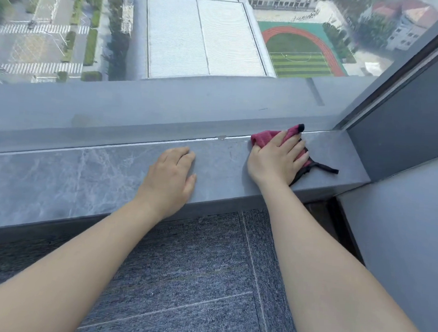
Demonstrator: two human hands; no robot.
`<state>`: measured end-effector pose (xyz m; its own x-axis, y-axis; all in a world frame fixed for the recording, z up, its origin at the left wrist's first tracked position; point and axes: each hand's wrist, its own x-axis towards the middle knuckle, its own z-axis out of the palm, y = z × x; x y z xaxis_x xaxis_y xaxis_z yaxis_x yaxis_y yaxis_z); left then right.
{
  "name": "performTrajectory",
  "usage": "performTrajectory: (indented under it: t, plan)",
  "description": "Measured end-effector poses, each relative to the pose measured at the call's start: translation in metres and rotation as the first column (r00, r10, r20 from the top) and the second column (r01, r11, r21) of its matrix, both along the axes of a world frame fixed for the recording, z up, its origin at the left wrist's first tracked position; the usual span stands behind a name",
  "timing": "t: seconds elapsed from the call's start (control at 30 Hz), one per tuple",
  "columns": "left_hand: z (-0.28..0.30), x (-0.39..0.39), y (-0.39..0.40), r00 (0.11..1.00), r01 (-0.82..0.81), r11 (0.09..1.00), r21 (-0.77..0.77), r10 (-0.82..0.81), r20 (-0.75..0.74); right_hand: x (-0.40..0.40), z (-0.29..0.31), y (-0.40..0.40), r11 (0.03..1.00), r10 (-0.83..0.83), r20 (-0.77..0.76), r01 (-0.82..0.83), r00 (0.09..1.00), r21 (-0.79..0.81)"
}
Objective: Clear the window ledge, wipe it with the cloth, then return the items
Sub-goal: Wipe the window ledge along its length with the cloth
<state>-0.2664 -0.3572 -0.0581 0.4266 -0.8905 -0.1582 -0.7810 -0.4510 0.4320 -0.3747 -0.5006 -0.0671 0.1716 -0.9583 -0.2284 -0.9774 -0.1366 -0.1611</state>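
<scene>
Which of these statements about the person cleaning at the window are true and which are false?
1. The right hand presses a pink cloth onto the ledge. True.
2. The left hand holds a spray bottle. False: it lies flat and empty on the ledge.
3. The cloth is near the right end of the ledge, by the corner. True.
4. Several items stand on the ledge between the hands. False: that stretch of ledge is bare.
5. The floor under the ledge is grey carpet. True.
</scene>
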Motion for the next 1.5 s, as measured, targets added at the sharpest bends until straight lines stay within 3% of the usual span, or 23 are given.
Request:
performTrajectory:
  t: [0.23,0.4,0.5,0.67,0.73,0.8,0.83,0.9,1.0,1.03,1.07,1.17,1.27,1.33,1.4,1.5]
  plan:
    - [0.001,0.019,0.032,1.0,0.006,1.0,-0.003,-0.006,-0.028,0.029,0.001,0.051,0.979,0.204,0.001,-0.204,0.979,0.019]
    - [0.005,0.022,0.046,1.0,0.006,1.0,0.001,-0.006,-0.019,0.033,0.003,0.079,0.893,0.448,0.021,-0.448,0.894,0.031]
    - [0.008,0.017,0.049,1.0,0.022,1.0,0.003,-0.022,-0.011,0.022,0.006,0.085,0.821,0.566,0.084,-0.57,0.82,0.033]
    - [0.014,0.008,0.047,1.0,0.024,1.0,-0.002,-0.024,-0.005,-0.01,0.017,0.095,0.775,0.611,0.235,-0.632,0.756,0.015]
    - [0.018,0.003,0.044,1.0,0.019,1.0,-0.003,-0.019,-0.006,-0.022,0.023,0.096,0.821,0.515,0.364,-0.569,0.776,0.051]
    - [0.021,-0.001,0.04,1.0,0.004,1.0,-0.014,-0.004,-0.02,-0.029,0.034,0.094,0.9,0.286,0.584,-0.422,0.76,0.108]
    - [0.022,-0.002,0.037,1.0,-0.005,1.0,-0.02,0.004,-0.027,-0.031,0.039,0.09,0.935,0.143,0.704,-0.329,0.696,0.136]
    - [0.023,-0.003,0.033,0.999,-0.018,0.999,-0.029,0.017,-0.027,-0.032,0.052,0.077,0.951,-0.157,0.867,-0.164,0.473,0.262]
    - [0.022,-0.002,0.027,1.0,-0.022,0.999,-0.028,0.021,-0.019,-0.034,0.058,0.052,0.887,-0.44,0.875,-0.052,0.2,0.458]
    - [0.022,-0.002,0.025,1.0,-0.023,0.999,-0.025,0.022,-0.017,-0.034,0.056,0.045,0.882,-0.461,0.863,-0.002,0.208,0.472]
    - [0.021,-0.001,0.022,1.0,-0.025,0.999,-0.023,0.025,-0.014,-0.034,0.051,0.037,0.893,-0.443,0.845,0.06,0.3,0.447]
    - [0.02,0.0,0.016,0.999,-0.032,0.999,-0.026,0.032,-0.014,-0.044,0.038,0.024,0.957,-0.29,0.643,0.2,0.709,0.211]
    - [0.018,-0.003,0.01,0.998,-0.058,0.998,-0.014,0.057,-0.028,-0.054,0.037,0.023,0.998,-0.016,0.421,0.043,0.907,-0.055]
    - [0.017,-0.007,0.007,0.998,-0.059,0.998,-0.005,0.059,-0.031,-0.05,0.03,0.032,0.982,0.19,0.209,-0.181,0.959,-0.06]
    - [0.016,-0.012,0.006,0.998,-0.053,0.999,0.007,0.053,-0.022,-0.038,0.017,0.044,0.942,0.331,0.044,-0.333,0.943,0.043]
    - [0.013,-0.01,0.008,0.998,-0.057,0.998,0.024,0.057,0.003,-0.027,0.003,0.051,0.931,0.361,-0.047,-0.358,0.931,0.071]
